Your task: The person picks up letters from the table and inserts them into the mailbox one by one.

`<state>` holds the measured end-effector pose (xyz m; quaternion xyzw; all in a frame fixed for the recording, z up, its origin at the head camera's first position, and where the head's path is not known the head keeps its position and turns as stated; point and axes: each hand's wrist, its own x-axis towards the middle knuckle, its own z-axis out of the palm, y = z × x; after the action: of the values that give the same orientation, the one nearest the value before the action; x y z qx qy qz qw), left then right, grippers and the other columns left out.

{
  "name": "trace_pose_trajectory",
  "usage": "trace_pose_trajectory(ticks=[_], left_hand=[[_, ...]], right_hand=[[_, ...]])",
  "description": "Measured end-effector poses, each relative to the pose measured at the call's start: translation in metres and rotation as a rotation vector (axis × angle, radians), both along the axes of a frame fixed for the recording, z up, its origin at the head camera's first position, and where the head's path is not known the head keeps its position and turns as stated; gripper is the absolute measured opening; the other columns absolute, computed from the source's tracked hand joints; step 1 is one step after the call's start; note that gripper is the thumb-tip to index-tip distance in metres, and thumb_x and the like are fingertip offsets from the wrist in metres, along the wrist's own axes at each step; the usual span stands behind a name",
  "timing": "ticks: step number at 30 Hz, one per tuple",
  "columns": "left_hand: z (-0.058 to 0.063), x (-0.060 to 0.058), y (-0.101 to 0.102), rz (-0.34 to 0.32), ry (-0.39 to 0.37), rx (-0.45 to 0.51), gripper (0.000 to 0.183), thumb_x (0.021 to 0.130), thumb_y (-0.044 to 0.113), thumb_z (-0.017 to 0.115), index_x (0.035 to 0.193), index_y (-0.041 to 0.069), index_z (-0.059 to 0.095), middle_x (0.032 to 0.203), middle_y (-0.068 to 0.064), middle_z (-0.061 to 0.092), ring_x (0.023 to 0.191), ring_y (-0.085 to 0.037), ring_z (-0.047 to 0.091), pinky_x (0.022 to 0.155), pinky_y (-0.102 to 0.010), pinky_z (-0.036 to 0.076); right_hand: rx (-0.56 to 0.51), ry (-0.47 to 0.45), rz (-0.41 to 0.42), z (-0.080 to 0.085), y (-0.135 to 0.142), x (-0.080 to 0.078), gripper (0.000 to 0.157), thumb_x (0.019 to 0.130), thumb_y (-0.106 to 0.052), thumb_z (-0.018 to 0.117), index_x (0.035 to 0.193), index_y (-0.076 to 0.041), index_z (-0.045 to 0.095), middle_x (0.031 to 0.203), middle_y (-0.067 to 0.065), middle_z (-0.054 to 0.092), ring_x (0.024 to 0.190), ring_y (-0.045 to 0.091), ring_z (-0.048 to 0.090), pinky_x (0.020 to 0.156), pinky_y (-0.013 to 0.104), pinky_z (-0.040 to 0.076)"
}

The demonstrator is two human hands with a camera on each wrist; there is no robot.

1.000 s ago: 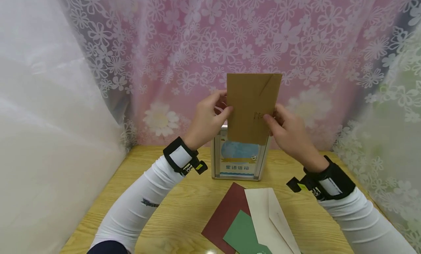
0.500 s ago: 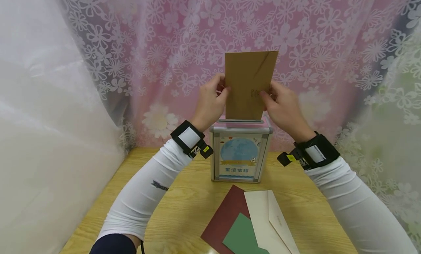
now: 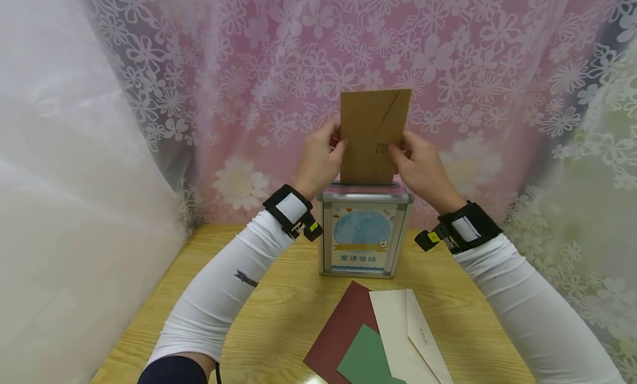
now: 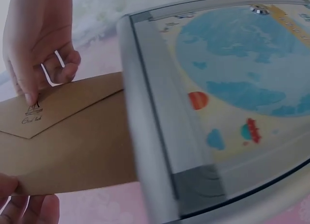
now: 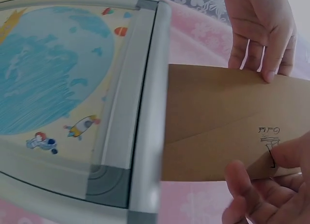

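A brown kraft envelope [image 3: 365, 127] stands upright over the slot [image 3: 337, 183] in the pink top of a silver-framed letter box [image 3: 363, 229]. Its lower edge meets the slot; how deep it sits inside I cannot tell. My left hand [image 3: 319, 157] pinches the envelope's left edge between thumb and fingers. On the opposite edge my right hand [image 3: 423, 166] does the same, its thumb near a small printed mark. The left wrist view shows the flap line of the envelope [image 4: 77, 146]; the box's frame [image 5: 150, 108] hides its lower end in the right wrist view.
On the wooden table [image 3: 269, 317] before the box lie a dark red envelope [image 3: 333, 329], a green one [image 3: 365, 353] and a cream one [image 3: 398, 329], overlapping. A pink floral curtain [image 3: 278, 69] hangs behind the box. White sheeting [image 3: 89, 179] borders the left side.
Both hands have raised the brown envelope from in front of the box to above its top, then lowered it slightly onto the slot. The envelopes on the table stay put.
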<state>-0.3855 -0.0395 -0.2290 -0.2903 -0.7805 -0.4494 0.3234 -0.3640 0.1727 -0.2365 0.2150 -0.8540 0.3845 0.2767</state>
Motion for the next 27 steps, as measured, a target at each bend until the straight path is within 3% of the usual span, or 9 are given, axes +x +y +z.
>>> trace_pose_trajectory(ticks=[5,12,15,18,21,24,27], left_hand=[[-0.012,-0.002,-0.001,0.029,-0.044,-0.043,0.013,0.091,0.005,0.06,0.104,0.006,0.061,0.091,-0.005,0.066,0.079,-0.01,0.058,0.069,-0.03,0.052],[-0.033,-0.004,0.003,0.035,-0.115,-0.134,0.015,0.092,0.006,0.059,0.107,0.006,0.061,0.093,-0.007,0.067,0.076,-0.01,0.059,0.065,-0.03,0.053],[-0.041,-0.006,0.005,0.043,-0.139,-0.162,0.015,0.092,0.006,0.058,0.107,0.006,0.061,0.093,-0.007,0.066,0.079,-0.011,0.058,0.067,-0.03,0.053],[-0.044,-0.006,0.006,0.035,-0.172,-0.155,0.021,0.092,0.006,0.057,0.113,0.007,0.057,0.095,-0.007,0.065,0.08,-0.011,0.058,0.068,-0.03,0.053],[-0.043,-0.006,0.007,0.03,-0.146,-0.113,0.033,0.091,0.005,0.058,0.124,0.008,0.051,0.1,-0.007,0.062,0.083,-0.01,0.056,0.072,-0.03,0.053],[-0.039,-0.005,0.007,0.031,-0.06,-0.084,0.042,0.09,0.003,0.058,0.13,0.007,0.047,0.104,-0.008,0.059,0.086,-0.012,0.054,0.074,-0.03,0.052],[-0.037,-0.004,0.007,0.047,0.015,-0.115,0.033,0.091,0.001,0.057,0.123,0.005,0.054,0.101,-0.007,0.058,0.085,-0.013,0.053,0.073,-0.03,0.051]], right_hand=[[-0.008,0.041,-0.037,0.0,0.001,-0.003,0.028,0.096,-0.026,0.052,0.115,-0.006,0.059,0.094,0.008,0.061,0.072,0.021,0.052,0.056,0.035,0.041],[-0.017,0.191,-0.039,0.011,0.0,-0.006,0.055,0.095,-0.015,0.049,0.147,-0.023,0.031,0.108,0.012,0.057,0.085,0.018,0.051,0.063,0.033,0.043],[0.021,0.254,-0.036,0.012,-0.002,-0.007,0.048,0.095,-0.009,0.051,0.141,-0.018,0.042,0.105,0.012,0.059,0.082,0.019,0.051,0.059,0.032,0.042],[0.052,0.273,-0.036,0.008,-0.002,-0.008,0.032,0.095,-0.004,0.052,0.126,-0.007,0.057,0.103,0.012,0.063,0.08,0.019,0.052,0.061,0.033,0.043],[0.056,0.264,-0.027,-0.002,-0.002,-0.01,0.024,0.093,-0.001,0.054,0.117,-0.003,0.062,0.104,0.012,0.064,0.084,0.019,0.053,0.067,0.038,0.046],[0.066,0.253,-0.017,-0.014,-0.001,-0.012,0.023,0.092,0.0,0.056,0.114,-0.001,0.063,0.106,0.014,0.064,0.085,0.021,0.055,0.07,0.045,0.049],[0.087,0.224,-0.011,-0.026,-0.001,-0.014,0.022,0.092,-0.001,0.056,0.113,-0.002,0.063,0.107,0.014,0.064,0.087,0.021,0.055,0.07,0.046,0.05]])
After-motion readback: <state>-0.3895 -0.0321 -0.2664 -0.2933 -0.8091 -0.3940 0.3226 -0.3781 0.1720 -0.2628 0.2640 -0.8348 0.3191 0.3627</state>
